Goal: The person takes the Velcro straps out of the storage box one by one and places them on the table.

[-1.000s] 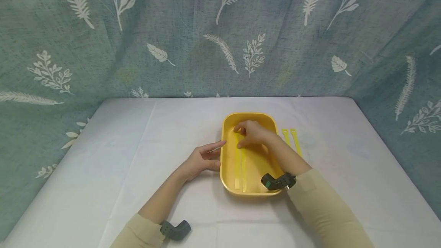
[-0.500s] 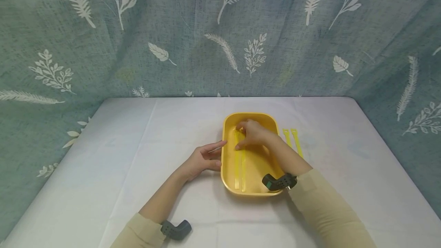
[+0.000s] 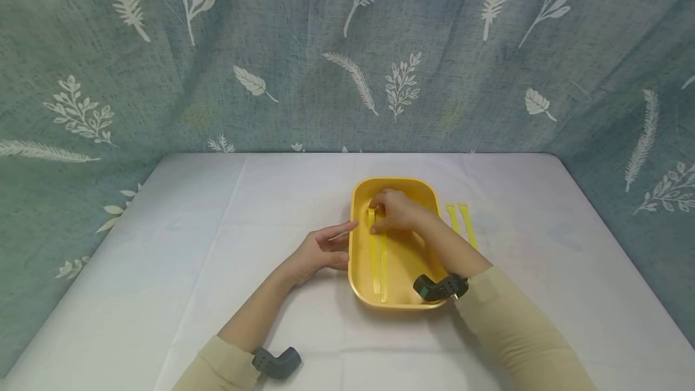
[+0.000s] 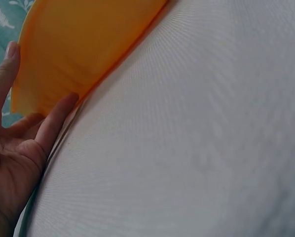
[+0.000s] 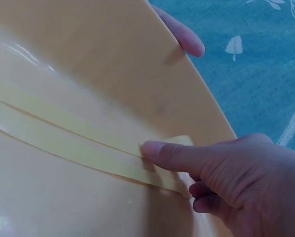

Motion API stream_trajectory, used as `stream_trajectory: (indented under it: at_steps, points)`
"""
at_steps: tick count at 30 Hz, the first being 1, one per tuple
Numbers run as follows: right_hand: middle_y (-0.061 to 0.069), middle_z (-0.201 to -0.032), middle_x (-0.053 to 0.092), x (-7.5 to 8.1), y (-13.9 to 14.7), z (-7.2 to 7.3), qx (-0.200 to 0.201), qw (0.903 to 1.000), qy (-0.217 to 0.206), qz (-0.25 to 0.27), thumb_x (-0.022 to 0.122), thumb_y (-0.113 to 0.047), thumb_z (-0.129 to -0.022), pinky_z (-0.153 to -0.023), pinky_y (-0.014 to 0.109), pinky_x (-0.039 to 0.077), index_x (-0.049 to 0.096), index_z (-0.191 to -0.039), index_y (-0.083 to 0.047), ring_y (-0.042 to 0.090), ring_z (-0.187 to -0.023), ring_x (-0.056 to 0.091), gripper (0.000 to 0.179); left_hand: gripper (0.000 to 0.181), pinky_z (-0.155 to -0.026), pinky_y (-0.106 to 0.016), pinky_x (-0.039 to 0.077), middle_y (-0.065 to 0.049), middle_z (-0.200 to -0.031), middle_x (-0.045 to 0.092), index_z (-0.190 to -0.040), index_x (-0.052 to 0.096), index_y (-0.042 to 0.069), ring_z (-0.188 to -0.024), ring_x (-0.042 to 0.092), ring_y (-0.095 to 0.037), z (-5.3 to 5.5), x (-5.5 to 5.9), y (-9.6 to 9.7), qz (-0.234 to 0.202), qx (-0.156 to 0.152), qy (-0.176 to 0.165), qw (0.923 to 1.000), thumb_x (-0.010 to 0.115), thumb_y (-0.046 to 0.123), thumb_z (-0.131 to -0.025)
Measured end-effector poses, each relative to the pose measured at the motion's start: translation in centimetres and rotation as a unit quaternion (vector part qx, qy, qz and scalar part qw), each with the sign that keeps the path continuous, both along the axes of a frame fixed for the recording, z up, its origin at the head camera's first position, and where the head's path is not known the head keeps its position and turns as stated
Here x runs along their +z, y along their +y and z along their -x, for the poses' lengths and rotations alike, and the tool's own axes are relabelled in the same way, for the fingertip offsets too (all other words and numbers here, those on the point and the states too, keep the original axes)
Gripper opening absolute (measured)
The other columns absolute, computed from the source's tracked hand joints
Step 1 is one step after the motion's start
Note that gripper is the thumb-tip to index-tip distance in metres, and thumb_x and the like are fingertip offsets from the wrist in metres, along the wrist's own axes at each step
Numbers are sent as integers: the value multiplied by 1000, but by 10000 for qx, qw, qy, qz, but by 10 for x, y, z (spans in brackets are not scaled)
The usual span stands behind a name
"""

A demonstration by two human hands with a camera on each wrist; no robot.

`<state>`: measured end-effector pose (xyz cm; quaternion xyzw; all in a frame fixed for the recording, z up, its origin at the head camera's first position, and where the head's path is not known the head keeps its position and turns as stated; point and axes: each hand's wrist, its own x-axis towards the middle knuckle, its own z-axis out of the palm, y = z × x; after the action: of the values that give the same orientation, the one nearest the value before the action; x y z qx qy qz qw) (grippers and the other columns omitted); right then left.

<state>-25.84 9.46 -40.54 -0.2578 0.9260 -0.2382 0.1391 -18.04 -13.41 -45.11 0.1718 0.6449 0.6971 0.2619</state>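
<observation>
A yellow plastic tray [image 3: 408,256] rests on the white-covered table. In it lie two long, flat yellow strips, side by side. My right hand [image 3: 397,211] reaches over the tray and pinches the left strip [image 3: 374,264] near its far end, thumb on top in the right wrist view. The other strip [image 3: 383,270] lies just right of it, its far end hidden by the hand. Fairly straight fingers of my left hand [image 3: 315,252] touch the tray's left wall; the left wrist view shows them against its outer side [image 4: 83,44].
Two more yellow strips, a left one [image 3: 452,217] and a right one [image 3: 467,225], lie on the table just right of the tray, partly behind the right forearm. A leaf-patterned blue-green cloth [image 3: 304,107] hangs behind the table [image 3: 260,210].
The left strip has shifted slightly: its far end now shows beside the right fingers and its near end sits a little farther from me. The left hand and tray stay put.
</observation>
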Motion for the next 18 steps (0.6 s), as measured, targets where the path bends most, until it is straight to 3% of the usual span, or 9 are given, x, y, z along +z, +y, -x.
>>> stream_trajectory:
  at_steps: [9,14,18]
  points:
    - [4,-76,56,1,-1,0,77,9983,147,565,72,-20,-85,-62,22,42,65,-100,-2,15,-70,49,25,78,-88,-42,53,-13,-150,36,-145,38,13,-127,48,-33,1,1,0,74,-24,33,10000,77,25,-79]
    - [4,-77,65,1,-1,0,-162,9953,-468,832,67,-17,-88,-60,19,48,61,-109,-2,11,-65,57,27,77,-89,-41,53,-10,-151,35,-146,38,14,-129,47,-33,1,2,0,106,-33,-1,9999,77,24,-80]
    - [10,-83,70,2,-2,0,-484,9837,-1083,1351,65,-12,-89,-64,24,56,57,-120,2,15,-68,66,35,76,-90,-39,53,-9,-151,35,-145,38,14,-131,44,-32,1,1,-1,110,-35,37,9999,76,22,-80]
